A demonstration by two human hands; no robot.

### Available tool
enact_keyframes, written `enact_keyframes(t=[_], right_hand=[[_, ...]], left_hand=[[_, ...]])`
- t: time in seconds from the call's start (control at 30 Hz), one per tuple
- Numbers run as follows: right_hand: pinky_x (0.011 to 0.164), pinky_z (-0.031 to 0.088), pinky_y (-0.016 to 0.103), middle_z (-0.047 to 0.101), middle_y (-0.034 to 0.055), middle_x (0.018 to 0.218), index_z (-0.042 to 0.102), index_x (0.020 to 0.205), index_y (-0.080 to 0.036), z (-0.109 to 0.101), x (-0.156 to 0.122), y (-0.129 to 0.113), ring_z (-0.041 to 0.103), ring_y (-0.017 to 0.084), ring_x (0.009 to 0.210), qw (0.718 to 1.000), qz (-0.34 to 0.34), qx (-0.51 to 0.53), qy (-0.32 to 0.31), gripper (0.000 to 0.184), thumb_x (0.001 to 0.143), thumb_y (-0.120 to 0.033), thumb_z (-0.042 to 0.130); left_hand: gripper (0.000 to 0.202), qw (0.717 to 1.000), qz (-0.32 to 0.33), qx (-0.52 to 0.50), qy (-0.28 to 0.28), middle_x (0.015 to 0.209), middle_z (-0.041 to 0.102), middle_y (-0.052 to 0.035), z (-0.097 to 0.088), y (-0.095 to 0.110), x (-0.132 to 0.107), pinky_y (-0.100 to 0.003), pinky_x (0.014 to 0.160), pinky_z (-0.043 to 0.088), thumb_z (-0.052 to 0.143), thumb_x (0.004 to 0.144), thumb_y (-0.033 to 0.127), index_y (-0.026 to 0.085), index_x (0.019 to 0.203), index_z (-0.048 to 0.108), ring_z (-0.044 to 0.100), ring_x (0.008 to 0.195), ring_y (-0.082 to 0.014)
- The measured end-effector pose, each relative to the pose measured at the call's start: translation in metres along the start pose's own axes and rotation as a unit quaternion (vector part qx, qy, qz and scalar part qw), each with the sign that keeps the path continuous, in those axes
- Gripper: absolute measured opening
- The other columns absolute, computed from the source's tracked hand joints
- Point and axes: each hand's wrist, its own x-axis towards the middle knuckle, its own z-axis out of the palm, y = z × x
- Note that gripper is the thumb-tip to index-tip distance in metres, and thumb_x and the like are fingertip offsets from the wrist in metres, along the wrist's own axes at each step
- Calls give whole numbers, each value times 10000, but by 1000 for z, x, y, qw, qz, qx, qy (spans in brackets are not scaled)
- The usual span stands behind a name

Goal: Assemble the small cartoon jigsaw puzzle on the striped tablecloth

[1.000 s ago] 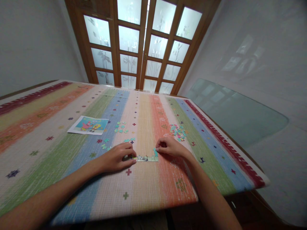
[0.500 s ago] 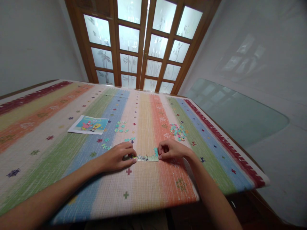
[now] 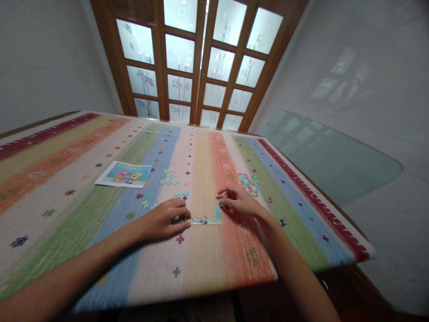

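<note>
A short row of joined puzzle pieces (image 3: 205, 220) lies on the striped tablecloth (image 3: 201, 259), with one teal piece standing up at its right end. My left hand (image 3: 166, 219) rests on the cloth with curled fingers pressing the row's left end. My right hand (image 3: 236, 201) hovers just right of the row's right end, fingers pinched on a small puzzle piece. A heap of loose colourful pieces (image 3: 249, 183) lies beyond my right hand. Teal loose pieces (image 3: 169, 177) are scattered beyond my left hand.
A printed reference picture (image 3: 124, 174) lies at the left on the cloth. The table's right edge (image 3: 335, 223) runs close to a glass-topped surface (image 3: 328, 156). Wooden doors with frosted panes (image 3: 197, 62) stand behind the table.
My right hand lifted off the row's right end and moved slightly up and away, now pinching a small piece. My left hand stayed in place.
</note>
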Motion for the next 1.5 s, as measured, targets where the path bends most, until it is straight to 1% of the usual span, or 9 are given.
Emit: enact_keyframes(t=[0.07,0.2,0.3,0.4,0.57,0.7,0.87,1.1,1.5], right_hand=[[527,504,241,741,62,829,688,1015,-177,2,1,0,671,153,653,1000,13,20,11,192,842,-260,686],[549,495,246,752,82,814,717,911,-153,0,4,0,655,147,645,1000,12,10,26,147,832,-276,715],[577,491,249,776,99,858,742,944,-146,-2,6,3,652,147,668,999,-4,-7,40,189,831,-296,736],[587,494,265,785,107,871,758,991,-146,-2,8,7,640,152,658,999,-8,-18,40,229,850,-325,732],[693,515,303,780,90,862,793,956,-163,4,11,9,645,167,715,995,-50,-77,45,178,853,-300,746],[698,502,304,772,78,853,810,947,-172,9,11,9,642,169,719,991,-67,-110,37,162,866,-292,736],[715,494,300,775,77,882,800,931,-171,12,12,12,650,172,753,986,-86,-129,57,130,851,-234,718],[694,472,293,742,58,822,796,936,-176,11,12,10,604,162,717,975,-111,-181,66,132,872,-226,692],[760,465,305,698,51,855,783,924,-187,11,9,7,596,167,778,963,-139,-220,70,77,876,-165,728]], left_hand=[[159,1000,0,-1,0,902,623,-44,0,0,0,-319,763,460,595,1017,333,206,966,676,586,849,-191],[158,1000,2,-1,2,909,625,-46,1,0,0,-322,775,460,590,1020,326,204,971,677,589,855,-191],[162,1000,1,-1,3,905,627,-46,0,0,0,-322,768,458,588,1020,326,203,968,679,587,844,-190],[167,1000,3,1,3,897,627,-45,0,1,0,-323,763,458,587,1019,332,203,965,678,584,836,-190],[162,1000,1,2,2,894,625,-44,-2,2,1,-325,761,460,589,1015,326,204,961,681,582,830,-188],[158,1000,0,3,4,890,623,-41,-3,3,1,-320,760,466,595,1013,333,209,968,682,579,826,-186],[160,1000,1,3,4,891,619,-42,-3,3,1,-323,757,457,593,1013,328,203,957,676,579,824,-187],[162,1000,1,-3,6,881,620,-42,-2,3,1,-319,748,456,598,1009,328,204,956,686,574,814,-187],[150,1000,3,-1,5,886,624,-39,-3,4,2,-318,761,455,597,1013,318,205,960,681,580,826,-187]])
